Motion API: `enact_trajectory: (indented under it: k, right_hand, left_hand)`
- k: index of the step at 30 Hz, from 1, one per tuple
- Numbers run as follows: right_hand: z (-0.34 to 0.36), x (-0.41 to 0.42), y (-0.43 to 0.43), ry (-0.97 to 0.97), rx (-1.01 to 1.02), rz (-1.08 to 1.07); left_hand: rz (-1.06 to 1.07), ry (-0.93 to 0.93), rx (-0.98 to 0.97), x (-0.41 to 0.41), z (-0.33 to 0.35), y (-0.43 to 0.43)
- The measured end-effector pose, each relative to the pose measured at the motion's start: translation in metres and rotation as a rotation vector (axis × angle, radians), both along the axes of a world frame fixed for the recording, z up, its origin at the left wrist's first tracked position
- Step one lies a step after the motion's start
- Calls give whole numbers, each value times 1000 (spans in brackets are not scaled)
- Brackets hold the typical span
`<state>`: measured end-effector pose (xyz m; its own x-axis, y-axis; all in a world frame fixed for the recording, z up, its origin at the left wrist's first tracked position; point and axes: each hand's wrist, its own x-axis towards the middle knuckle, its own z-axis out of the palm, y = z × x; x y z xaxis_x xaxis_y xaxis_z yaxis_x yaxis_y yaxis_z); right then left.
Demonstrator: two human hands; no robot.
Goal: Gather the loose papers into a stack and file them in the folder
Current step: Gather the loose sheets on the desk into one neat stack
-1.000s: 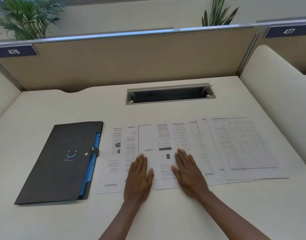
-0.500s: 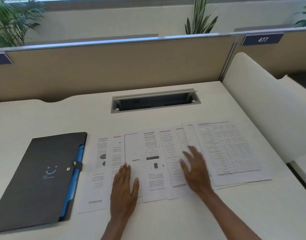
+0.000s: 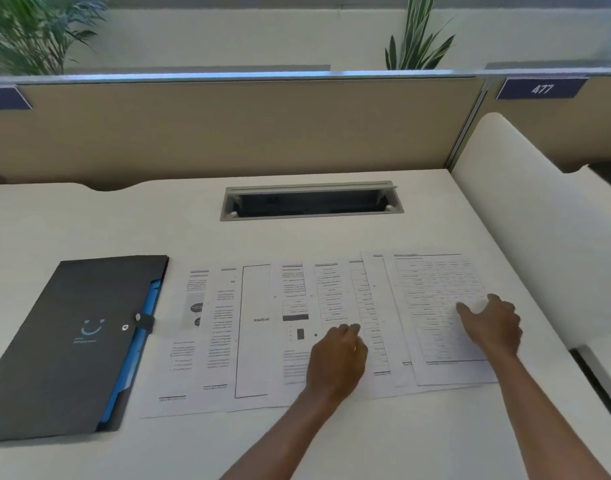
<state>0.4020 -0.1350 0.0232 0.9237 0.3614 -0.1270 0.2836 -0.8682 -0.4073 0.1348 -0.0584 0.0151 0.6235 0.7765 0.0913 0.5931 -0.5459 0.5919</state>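
A row of white printed paper sheets (image 3: 262, 334) lies fanned across the cream-white desk (image 3: 366, 441), each sheet overlapping its neighbour so that only a strip of most pages shows. The sheets carry black text, several have tables, one at the left end shows dark oval diagram shapes, and one near the middle has a thin black border with the word "Analysis" partly visible. The rightmost sheet (image 3: 439, 317), lying on top at that end, is covered by a fine-lined table. To the left of the fan, just beside its first page, a flat charcoal-grey folder (image 3: 72, 344) rests closed on the desk, with a small light-blue smile mark on its cover, a snap-button tab at its right edge and blue inner pockets showing along that edge. The left hand (image 3: 337, 358) rests on the middle sheets with its fingers curled down onto the paper, gripping nothing. The right hand (image 3: 491, 323) lies over the tabled sheet, fingers spread and pointing left, empty. The two hands are well apart. Behind the papers a grey rectangular cable slot (image 3: 311, 202) is set into the desk.
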Motion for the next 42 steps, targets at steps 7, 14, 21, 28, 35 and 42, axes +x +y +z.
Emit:
enact_trajectory:
  k: [7, 14, 21, 28, 35, 42]
  right_hand:
    - [1, 14, 8, -54, -84, 70]
    - [-3, 18, 11, -52, -79, 105]
    - [-6, 18, 12, -62, -76, 134]
    - [-5, 16, 20, -6, -104, 146]
    - [0, 13, 27, 44, -93, 164]
    - [4, 17, 35, 74, -138, 194]
  left_hand:
    - [102, 31, -351, 62, 13, 15]
    - [244, 83, -456, 99, 26, 17]
    - [360, 50, -548, 110, 26, 24]
    - [273, 74, -416, 104, 7, 19]
    - [297, -27, -394, 102, -5, 19]
    - [372, -151, -538, 104, -4, 25]
